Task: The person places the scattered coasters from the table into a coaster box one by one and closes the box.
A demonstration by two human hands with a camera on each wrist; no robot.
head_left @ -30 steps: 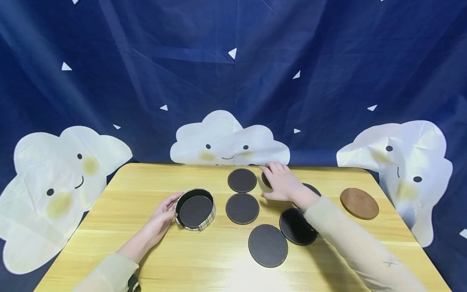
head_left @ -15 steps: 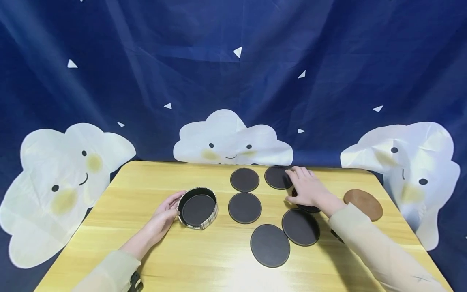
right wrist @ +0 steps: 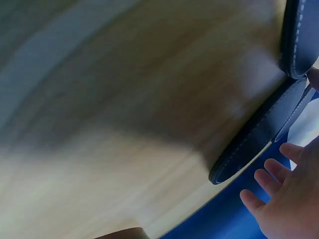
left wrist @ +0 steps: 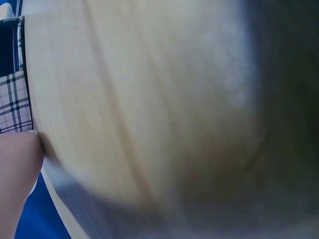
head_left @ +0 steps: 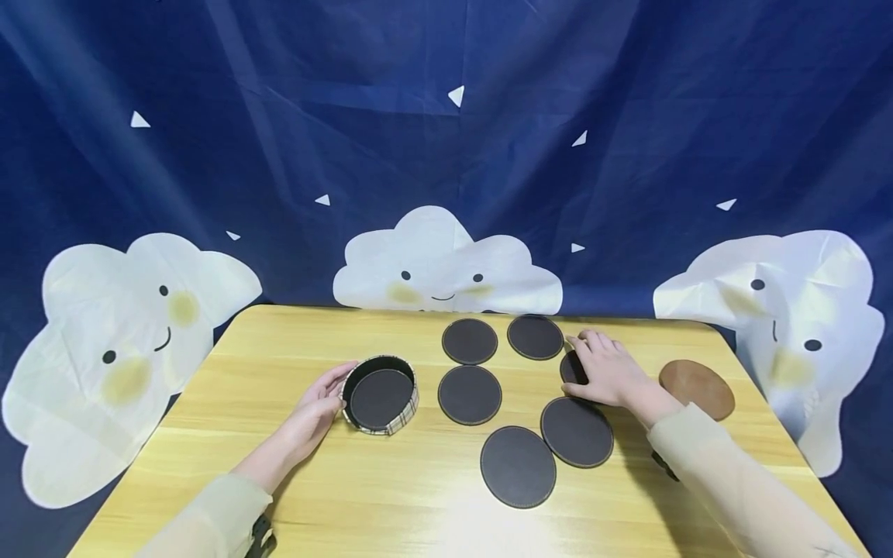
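My left hand (head_left: 307, 422) grips the left side of a round coaster holder (head_left: 402, 418) with a plaid outer wall; a flat black disc lies inside it. In the left wrist view, the plaid wall (left wrist: 15, 102) shows at the left edge beside a finger. My right hand (head_left: 612, 373) hovers over a round black coaster (head_left: 574, 368), partly hiding it, with thumb and fingertips close to its left edge. From the right wrist, the fingers (right wrist: 269, 181) look spread and relaxed above the stitched black coaster (right wrist: 259, 132). Touching its near side is another black coaster (head_left: 577, 432).
Between the hands lie more black coasters: one at the front (head_left: 518, 466), one in the middle (head_left: 470, 395) and two at the back (head_left: 470, 342). A brown disc (head_left: 697, 389) rests at the right of the wooden table (head_left: 377, 496). A blue cloud-patterned curtain (head_left: 391, 139) hangs behind.
My right hand has moved right and slightly toward me, from the back coaster to the one at its right, uncovering the back one. My left hand stays on the holder.
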